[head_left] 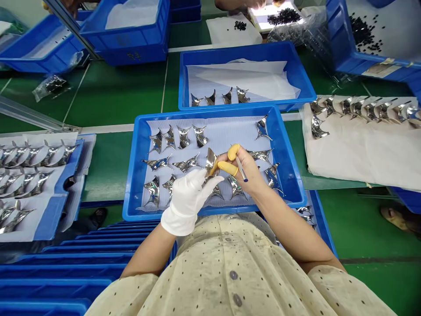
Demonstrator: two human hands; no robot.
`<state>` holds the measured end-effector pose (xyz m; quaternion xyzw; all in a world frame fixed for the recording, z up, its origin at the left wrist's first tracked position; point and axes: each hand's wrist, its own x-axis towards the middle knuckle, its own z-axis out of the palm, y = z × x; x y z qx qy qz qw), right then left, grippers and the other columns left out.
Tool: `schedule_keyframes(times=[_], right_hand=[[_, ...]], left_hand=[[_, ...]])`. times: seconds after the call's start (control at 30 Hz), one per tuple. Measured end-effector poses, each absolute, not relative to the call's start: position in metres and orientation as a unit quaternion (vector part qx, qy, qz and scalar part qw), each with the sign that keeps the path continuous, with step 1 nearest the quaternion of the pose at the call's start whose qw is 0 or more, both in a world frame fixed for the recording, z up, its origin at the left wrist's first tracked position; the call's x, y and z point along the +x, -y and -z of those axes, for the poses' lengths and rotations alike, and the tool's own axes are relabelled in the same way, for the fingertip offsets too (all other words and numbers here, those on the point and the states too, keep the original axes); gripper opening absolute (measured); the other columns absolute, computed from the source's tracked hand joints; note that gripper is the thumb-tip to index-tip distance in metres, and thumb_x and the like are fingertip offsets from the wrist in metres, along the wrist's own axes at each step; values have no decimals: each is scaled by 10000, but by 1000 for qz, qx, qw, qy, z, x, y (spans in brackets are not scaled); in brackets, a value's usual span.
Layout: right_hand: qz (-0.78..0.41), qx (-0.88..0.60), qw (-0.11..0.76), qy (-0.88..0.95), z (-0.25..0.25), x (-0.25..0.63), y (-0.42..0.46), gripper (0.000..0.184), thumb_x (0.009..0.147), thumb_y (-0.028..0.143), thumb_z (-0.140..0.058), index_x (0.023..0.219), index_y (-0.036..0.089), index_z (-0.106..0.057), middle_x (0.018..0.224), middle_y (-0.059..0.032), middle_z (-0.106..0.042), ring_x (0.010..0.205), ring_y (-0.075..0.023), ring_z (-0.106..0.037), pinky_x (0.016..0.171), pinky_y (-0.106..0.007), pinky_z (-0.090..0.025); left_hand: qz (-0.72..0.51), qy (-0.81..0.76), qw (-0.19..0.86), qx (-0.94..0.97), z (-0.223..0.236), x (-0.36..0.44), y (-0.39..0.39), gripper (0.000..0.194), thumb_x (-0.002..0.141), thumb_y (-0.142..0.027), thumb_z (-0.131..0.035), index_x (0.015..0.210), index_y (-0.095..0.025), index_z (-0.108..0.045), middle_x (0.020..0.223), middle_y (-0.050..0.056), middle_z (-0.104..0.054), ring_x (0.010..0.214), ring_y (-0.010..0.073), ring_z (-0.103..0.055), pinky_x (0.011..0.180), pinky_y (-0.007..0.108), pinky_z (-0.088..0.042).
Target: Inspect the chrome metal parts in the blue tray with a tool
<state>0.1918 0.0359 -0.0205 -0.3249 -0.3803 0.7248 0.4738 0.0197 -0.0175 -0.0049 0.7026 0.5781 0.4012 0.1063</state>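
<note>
My left hand (187, 198), in a white glove, is closed on a shiny curved metal part (210, 159) above the front blue tray (130, 175). My right hand (249, 170) wears yellow finger cots and holds a slim pen-like stick (242, 168) with a dark blue end. Its fingertips are at the metal part's right side, where contact is hard to make out. Below both hands, several similar four-pointed metal parts (187, 163) lie in rows on the tray's white lining (226, 131). The hands hide some of them.
Behind stands a second blue tray (182, 83) with metal parts along its near side. Cardboard-backed rows of parts (29, 156) lie at left, more on white paper (355, 153) at right. Stacked blue trays (59, 281) are lower left. Another person's hand (256, 3) is at the far table.
</note>
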Motion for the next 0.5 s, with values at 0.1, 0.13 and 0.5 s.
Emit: schedule_keyframes(times=[0.1, 0.13, 0.5], right_hand=[[-703, -330, 496, 389, 20, 189, -30, 501, 697, 385, -971, 798, 245, -501, 787, 53, -682, 716, -122, -614, 690, -276, -508], [-696, -329, 502, 394, 18, 187, -27, 495, 697, 374, -971, 796, 245, -503, 789, 54, -677, 703, -115, -608, 681, -269, -504], [-677, -331, 515, 408, 8, 178, -6, 490, 669, 353, -980, 860, 272, -536, 802, 41, -645, 684, -133, -629, 677, -299, -560]], left_hand=[[-409, -589, 219, 662, 2, 12, 16, 369, 967, -515, -659, 722, -240, -681, 669, 9, -659, 618, 163, -567, 649, 302, -496], [-415, -589, 261, 642, 1, 10, 16, 380, 980, -497, -642, 706, -233, -657, 659, 4, -640, 605, 155, -548, 652, 303, -491], [-421, -524, 560, 485, 6, 1, 13, 475, 979, -607, -589, 718, -214, -533, 540, -40, -479, 486, 103, -410, 500, 244, -371]])
